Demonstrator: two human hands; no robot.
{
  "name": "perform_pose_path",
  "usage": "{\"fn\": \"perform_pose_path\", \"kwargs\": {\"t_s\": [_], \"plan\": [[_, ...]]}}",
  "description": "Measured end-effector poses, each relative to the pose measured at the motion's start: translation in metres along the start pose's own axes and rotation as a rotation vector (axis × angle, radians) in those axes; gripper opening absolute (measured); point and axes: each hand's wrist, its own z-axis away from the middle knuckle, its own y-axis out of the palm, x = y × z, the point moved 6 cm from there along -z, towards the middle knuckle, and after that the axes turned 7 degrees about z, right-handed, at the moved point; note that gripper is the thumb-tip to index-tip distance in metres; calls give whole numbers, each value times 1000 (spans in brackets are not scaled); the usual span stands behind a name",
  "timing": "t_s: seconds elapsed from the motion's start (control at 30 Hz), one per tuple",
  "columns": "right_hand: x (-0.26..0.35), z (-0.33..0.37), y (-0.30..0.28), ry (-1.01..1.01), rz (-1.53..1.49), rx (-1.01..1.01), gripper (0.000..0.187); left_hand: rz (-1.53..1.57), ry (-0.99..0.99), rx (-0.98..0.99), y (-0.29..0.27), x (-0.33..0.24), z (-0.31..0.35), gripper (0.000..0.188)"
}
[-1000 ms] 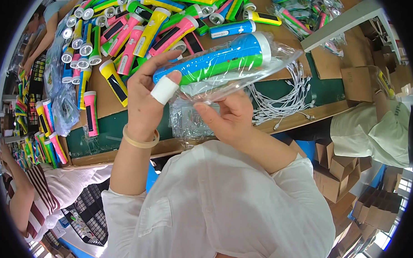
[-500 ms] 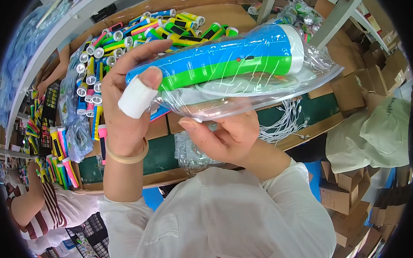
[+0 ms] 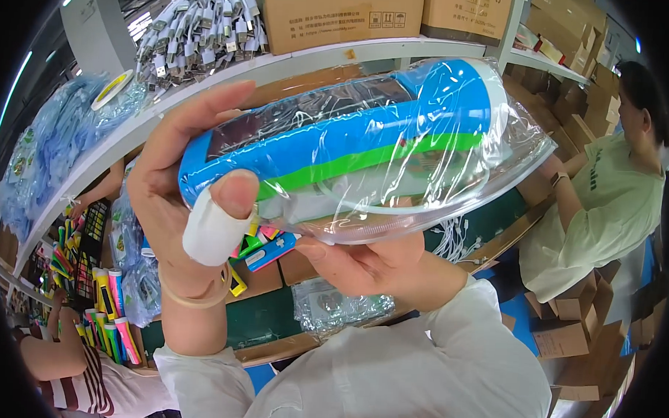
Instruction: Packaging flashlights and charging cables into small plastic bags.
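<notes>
A blue and green flashlight [image 3: 352, 128] with a white head lies inside a clear plastic bag [image 3: 430, 221], close in front of me. On its upper side a dark panel [image 3: 308, 108] shows through the film. A white cable [image 3: 382, 208] is in the bag below the flashlight. My left hand [image 3: 181, 181] is closed round the flashlight's narrow end, its thumb wrapped in white tape and pressing on the bag. Under the bag, my right hand [image 3: 366, 265] has thumb and fingers together at the lower edge; the bag partly hides its fingers.
Above runs a shelf with bundled white cables [image 3: 201, 31], a tape roll [image 3: 112, 91] and cardboard boxes [image 3: 341, 17]. Clear bags [image 3: 338, 305] and more cables [image 3: 455, 239] lie on the green table. Flashlights [image 3: 107, 293] stand at left. Co-workers are on the left and right [image 3: 607, 196].
The bagged flashlight has rolled, bringing its dark panel into view. My view has tilted up, so the shelf, its cables and boxes now show. Both hands keep their hold.
</notes>
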Motion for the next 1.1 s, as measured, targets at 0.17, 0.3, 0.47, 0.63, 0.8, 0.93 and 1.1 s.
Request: {"fn": "perform_pose_path", "kwargs": {"t_s": [0.17, 0.3, 0.47, 0.63, 0.8, 0.93, 1.1], "plan": [[23, -37, -1, -126, 40, -76, 28, -15, 58, 42, -4, -27, -29, 70], [47, -70, -7, -174, 102, -53, 29, -55, 68, 70, 5, -62, -54, 67], [73, -95, -8, -343, 194, -132, 30, 87, 75, 62, 12, -97, -68, 56], [77, -101, -1, -342, 116, -125, 20, 49, 93, -28, 5, -103, -57, 51], [2, -59, 14, 150, -296, 51, 15, -59, -63, -144, -10, -27, 44, 48], [-49, 4, 36, 408, -191, 613, 10, -726, 83, 33, -42, 16, 160, 15], [-69, 101, 69, 255, -146, 1026, 16, -955, -56, 111, -35, 42, 190, 37]]}}
